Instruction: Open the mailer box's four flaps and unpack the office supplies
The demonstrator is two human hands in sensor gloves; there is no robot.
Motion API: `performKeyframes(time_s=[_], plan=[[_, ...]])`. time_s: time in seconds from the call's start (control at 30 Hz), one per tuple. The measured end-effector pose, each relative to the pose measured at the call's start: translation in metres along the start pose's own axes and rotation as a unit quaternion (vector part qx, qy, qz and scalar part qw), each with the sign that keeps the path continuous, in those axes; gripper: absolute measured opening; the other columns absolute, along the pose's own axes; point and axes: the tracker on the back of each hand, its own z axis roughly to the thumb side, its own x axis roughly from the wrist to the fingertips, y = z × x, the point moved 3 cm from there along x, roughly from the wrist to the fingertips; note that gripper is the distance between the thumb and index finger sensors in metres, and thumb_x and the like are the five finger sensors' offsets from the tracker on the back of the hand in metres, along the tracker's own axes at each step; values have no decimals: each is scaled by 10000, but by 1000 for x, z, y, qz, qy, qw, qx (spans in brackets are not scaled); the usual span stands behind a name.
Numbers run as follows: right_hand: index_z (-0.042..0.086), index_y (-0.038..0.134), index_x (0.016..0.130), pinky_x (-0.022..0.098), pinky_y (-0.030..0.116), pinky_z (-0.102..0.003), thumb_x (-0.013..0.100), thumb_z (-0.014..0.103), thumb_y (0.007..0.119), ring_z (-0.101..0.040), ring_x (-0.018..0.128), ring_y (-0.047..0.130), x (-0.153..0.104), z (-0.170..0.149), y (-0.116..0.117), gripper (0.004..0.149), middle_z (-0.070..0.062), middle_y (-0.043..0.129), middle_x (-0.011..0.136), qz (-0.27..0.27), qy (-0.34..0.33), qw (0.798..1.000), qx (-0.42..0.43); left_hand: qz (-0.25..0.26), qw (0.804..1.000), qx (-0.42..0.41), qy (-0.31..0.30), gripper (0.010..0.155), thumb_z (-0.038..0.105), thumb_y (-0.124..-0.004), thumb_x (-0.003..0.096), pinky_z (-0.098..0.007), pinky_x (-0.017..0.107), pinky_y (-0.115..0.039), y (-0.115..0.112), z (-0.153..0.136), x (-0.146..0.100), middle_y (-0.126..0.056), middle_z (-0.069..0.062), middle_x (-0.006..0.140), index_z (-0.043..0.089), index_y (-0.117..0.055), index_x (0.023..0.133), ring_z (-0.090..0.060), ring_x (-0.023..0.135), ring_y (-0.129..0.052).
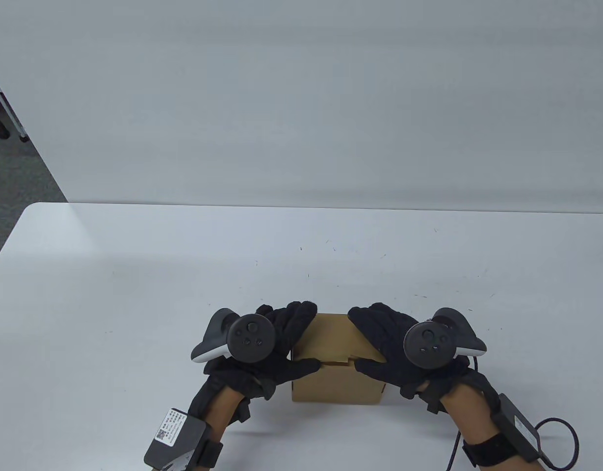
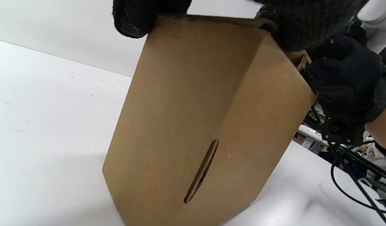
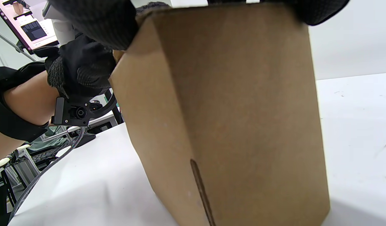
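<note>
Mailer box (image 1: 336, 363) sits near table (image 1: 134, 294) front edge, flaps closed. Left hand (image 1: 276, 343) and right hand (image 1: 384, 343) grip its top corners, thumbs at the front seam. Uneven pull, we risk tipping it.

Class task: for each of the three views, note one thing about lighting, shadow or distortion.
Table view: even, soft light, faint shadow beside the box. Left wrist view: wide-angle skew tilts the box, soft shadow on the table. Right wrist view: box edges splay, its near face dim.
</note>
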Motion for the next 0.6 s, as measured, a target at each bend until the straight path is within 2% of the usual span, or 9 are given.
performKeyframes(time_s=[0.03, 0.07, 0.13, 0.17, 0.23, 0.33, 0.43, 0.6], plan=[[109, 208, 1130, 648, 563, -743, 626, 506, 761, -670, 981, 551, -1, 3, 0, 847, -222, 455, 1131, 0, -6, 1000, -8, 25, 1000, -6, -4, 820, 638, -674, 621, -696, 820, -369, 3, -2, -2, -502, -202, 1234, 267, -201, 1179, -514, 1097, -643], [108, 200, 1129, 646, 570, -740, 627, 508, 756, -669, 980, 557, -1, 4, 1, 849, -220, 454, 1130, 0, -5, 1000, -11, 32, 999, -5, -10, 820, 636, -679, 620, -701, 817, -382, 5, -3, -1, -543, -198, 1223, 259, -211, 1179, -505, 1080, -681], [106, 190, 1125, 638, 580, -740, 630, 509, 744, -675, 970, 568, -2, 7, 1, 845, -219, 455, 1126, -1, -5, 1000, -19, -8, 999, -30, -12, 953, 743, -724, 560, -730, 807, -357, 2, -5, -1, -472, -197, 1253, 295, -155, 1180, -513, 1121, -610], [108, 185, 1124, 634, 588, -739, 630, 511, 738, -677, 966, 578, -2, 7, 1, 844, -218, 461, 1123, -2, -6, 1000, -24, -17, 999, -31, -9, 1020, 769, -769, 524, -740, 800, -346, 1, -5, -1, -438, -186, 1266, 325, -123, 1176, -508, 1150, -557], [106, 175, 1123, 628, 593, -739, 633, 513, 725, -679, 962, 583, -3, 8, 1, 841, -216, 464, 1120, -3, -6, 1000, -26, -43, 999, -18, -1, 1071, 768, -830, 516, -755, 795, -329, -6, -5, -1, -322, -166, 1294, 357, -87, 1170, -496, 1211, -424], [106, 168, 1121, 614, 601, -737, 634, 516, 715, -683, 949, 599, -1, 8, 0, 840, -211, 476, 1112, -5, -7, 1000, -24, -55, 998, -16, 7, 1085, 726, -870, 530, -741, 800, -332, -12, -5, 0, -196, -166, 1296, 350, -78, 1168, -496, 1220, -362], [106, 162, 1120, 607, 608, -735, 633, 517, 716, -682, 945, 609, 0, 8, -1, 845, -214, 463, 1115, -6, -6, 1000, -19, -51, 998, -35, 3, 1087, 700, -896, 535, -719, 812, -326, -10, -7, 1, -207, -178, 1293, 334, -95, 1173, -514, 1208, -380], [104, 155, 1118, 599, 616, -732, 633, 518, 721, -681, 939, 621, 0, 6, -5, 852, -213, 467, 1112, -11, -4, 1000, 3, -32, 994, -101, -3, 1035, 683, -860, 566, -698, 822, -306, -9, -16, 0, -241, -181, 1290, 316, -109, 1176, -517, 1193, -400]])
